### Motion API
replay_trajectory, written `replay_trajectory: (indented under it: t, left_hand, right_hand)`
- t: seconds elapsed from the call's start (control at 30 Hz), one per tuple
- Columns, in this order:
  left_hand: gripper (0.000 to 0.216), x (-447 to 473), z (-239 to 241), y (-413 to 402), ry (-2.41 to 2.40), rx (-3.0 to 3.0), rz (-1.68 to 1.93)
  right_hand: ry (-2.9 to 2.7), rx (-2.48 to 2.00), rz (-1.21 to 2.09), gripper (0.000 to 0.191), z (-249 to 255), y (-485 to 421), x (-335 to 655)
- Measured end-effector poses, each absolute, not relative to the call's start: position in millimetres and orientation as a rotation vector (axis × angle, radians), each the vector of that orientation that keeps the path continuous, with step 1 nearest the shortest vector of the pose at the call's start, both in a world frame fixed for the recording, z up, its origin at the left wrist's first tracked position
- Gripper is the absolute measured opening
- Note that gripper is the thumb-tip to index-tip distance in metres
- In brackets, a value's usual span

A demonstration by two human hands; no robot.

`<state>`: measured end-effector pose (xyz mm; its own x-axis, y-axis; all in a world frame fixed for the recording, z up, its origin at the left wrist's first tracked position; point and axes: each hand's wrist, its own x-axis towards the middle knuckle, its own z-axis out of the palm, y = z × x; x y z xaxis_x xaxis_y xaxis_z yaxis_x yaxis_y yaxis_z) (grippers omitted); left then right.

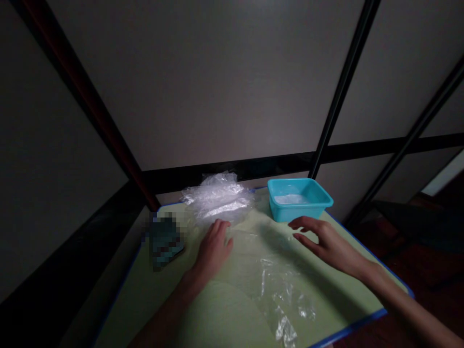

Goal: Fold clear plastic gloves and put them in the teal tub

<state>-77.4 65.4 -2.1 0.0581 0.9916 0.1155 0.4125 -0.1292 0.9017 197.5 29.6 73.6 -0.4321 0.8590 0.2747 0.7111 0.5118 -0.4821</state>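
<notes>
My left hand (214,249) reaches over the table just in front of a heap of crumpled clear plastic bags (219,198). Its fingers are stretched out and the thumb stands apart, with nothing seen in it. To the right, my right hand (322,239) hovers above the table in front of a turquoise plastic basin (297,212), thumb and fingers apart and nothing between them. Inside the basin lies something pale and flat, too dim to name. A thin clear plastic bag (286,295) is spread, wrinkled, on the tabletop between and below my hands.
The pale green table (134,299) has a blue edge and stands against sliding panels (232,87) with dark frames. A blurred dark object (166,241) sits at its left side. Dark furniture (416,227) stands at the far right.
</notes>
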Motion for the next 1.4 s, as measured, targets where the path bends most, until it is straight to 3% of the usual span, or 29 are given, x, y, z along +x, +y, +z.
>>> replay_trajectory:
  t: [0.13, 0.33, 0.5, 0.63, 0.77, 0.93, 1.1, 1.4]
  left_hand:
    - [0.049, -56.1, -6.3, 51.9, 1.201, 2.587, 0.455]
    - [0.063, -48.1, -18.8, 35.9, 1.209, 2.747, 0.111]
    - [0.063, -50.4, -22.7, 16.4, 1.294, 2.636, 0.158]
    - [0.052, -66.9, -23.0, 29.1, 1.322, 2.416, 0.408]
    - [0.039, -85.2, -18.9, 69.6, 1.376, 2.12, 0.695]
    - [0.025, -90.6, -19.6, 110.3, 1.314, 2.041, 0.631]
    - [0.005, -88.7, -19.6, 118.1, 1.223, 1.946, 0.556]
    - [0.006, -87.7, 38.6, 111.2, 1.217, 1.929, 0.835]
  right_hand:
    - [-2.401, -1.219, 0.391, 0.04, 24.6, 32.4, 156.1]
    - [-2.615, -1.204, 0.248, 0.062, -31.0, 31.2, 144.4]
    - [-2.637, -1.188, 0.226, 0.064, -37.0, 22.5, 175.4]
    - [-2.581, -1.178, 0.367, 0.062, -25.0, 23.3, 191.9]
    - [-2.385, -1.375, 0.408, 0.041, -6.9, 40.8, 196.3]
    - [-2.376, -1.629, 0.441, 0.034, -2.3, 68.7, 201.7]
    - [-2.385, -1.611, 0.518, 0.01, -7.1, 77.5, 206.5]
    - [-2.28, -1.396, 0.377, 0.026, 49.9, 67.6, 205.7]
